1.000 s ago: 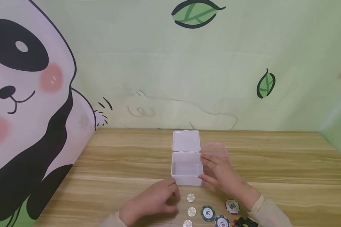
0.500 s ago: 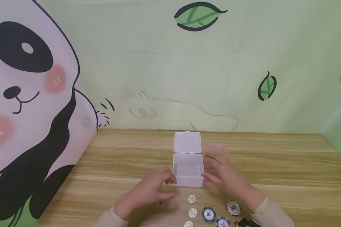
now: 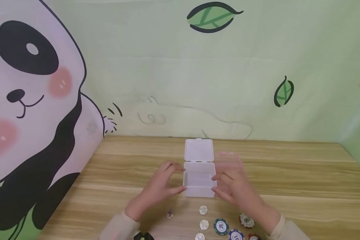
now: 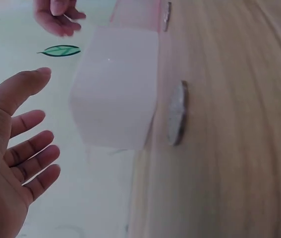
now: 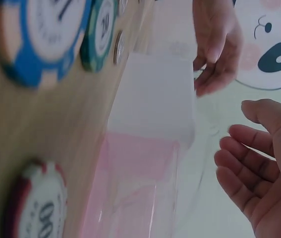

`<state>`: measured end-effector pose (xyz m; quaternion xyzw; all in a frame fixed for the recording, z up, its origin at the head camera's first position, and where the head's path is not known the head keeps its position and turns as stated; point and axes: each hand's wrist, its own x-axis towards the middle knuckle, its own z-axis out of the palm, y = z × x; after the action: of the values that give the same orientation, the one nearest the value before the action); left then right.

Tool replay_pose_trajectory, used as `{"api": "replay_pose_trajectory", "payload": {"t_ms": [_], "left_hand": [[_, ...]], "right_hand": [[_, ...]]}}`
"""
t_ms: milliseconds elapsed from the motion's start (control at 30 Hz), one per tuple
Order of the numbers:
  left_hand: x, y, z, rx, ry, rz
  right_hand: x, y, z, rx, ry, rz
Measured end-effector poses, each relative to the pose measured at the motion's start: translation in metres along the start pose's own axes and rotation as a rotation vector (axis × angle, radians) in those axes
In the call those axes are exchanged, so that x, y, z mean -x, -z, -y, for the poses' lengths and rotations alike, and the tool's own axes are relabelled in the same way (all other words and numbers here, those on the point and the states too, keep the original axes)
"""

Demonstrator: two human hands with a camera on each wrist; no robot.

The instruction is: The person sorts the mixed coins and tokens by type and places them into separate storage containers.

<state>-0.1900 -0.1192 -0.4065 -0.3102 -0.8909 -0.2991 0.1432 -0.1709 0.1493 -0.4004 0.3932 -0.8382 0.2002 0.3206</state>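
A small white box [image 3: 199,190] stands on the table, its hinged lid [image 3: 199,150] folded back and its inside facing up. My left hand [image 3: 159,183] is at the box's left side, thumb and fingers apart. At the right side is my right hand [image 3: 238,186], its fingertips by the rim. Both wrist views show the left hand [image 4: 19,144] and the right hand [image 5: 259,163] with relaxed fingers and nothing held. Whether the fingertips touch the box I cannot tell. Just behind the right hand stands a see-through pink box [image 3: 229,158], partly hidden.
Several shiny coin-like discs lie in front, one [image 3: 203,210] near the box, another [image 3: 170,213] below the left hand. A green 20 chip [image 3: 221,226], a blue chip [image 3: 236,235] and a red-and-white 100 chip [image 3: 246,220] lie at front right. A printed wall backs the wooden table [image 3: 123,160].
My left hand has moved up from the box's front left corner to its left side, its fingers spreading. A disc beneath it has come into view. My right hand has shifted slightly toward me.
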Motion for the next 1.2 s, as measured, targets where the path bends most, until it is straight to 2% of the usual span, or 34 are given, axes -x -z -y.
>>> {"api": "replay_pose_trajectory", "payload": {"t_ms": [100, 200, 267, 367, 467, 667, 867, 1200], "left_hand": [[-0.002, -0.004, 0.004, 0.013, 0.012, -0.022], [-0.003, -0.007, 0.008, 0.029, 0.026, -0.027], [-0.004, -0.01, 0.01, 0.043, 0.04, -0.014], [-0.005, -0.012, 0.013, 0.068, 0.059, 0.015], [-0.004, -0.013, 0.015, 0.096, 0.07, 0.043], [-0.004, -0.014, 0.017, 0.096, 0.039, 0.046], [-0.004, -0.015, 0.019, 0.089, 0.015, 0.035], [-0.005, -0.016, 0.02, 0.075, 0.015, 0.035]], "right_hand": [[0.0, 0.0, 0.008, -0.07, 0.023, 0.038], [0.001, 0.001, 0.017, -0.154, -0.028, 0.172], [0.002, 0.0, 0.022, -0.171, -0.082, 0.27], [0.003, -0.004, 0.028, -0.17, -0.124, 0.372], [0.004, -0.011, 0.031, -0.165, -0.122, 0.43], [0.005, -0.02, 0.035, -0.12, -0.163, 0.557], [0.005, -0.026, 0.039, -0.077, -0.208, 0.606], [0.002, -0.036, 0.047, 0.035, -0.199, 0.639]]}}
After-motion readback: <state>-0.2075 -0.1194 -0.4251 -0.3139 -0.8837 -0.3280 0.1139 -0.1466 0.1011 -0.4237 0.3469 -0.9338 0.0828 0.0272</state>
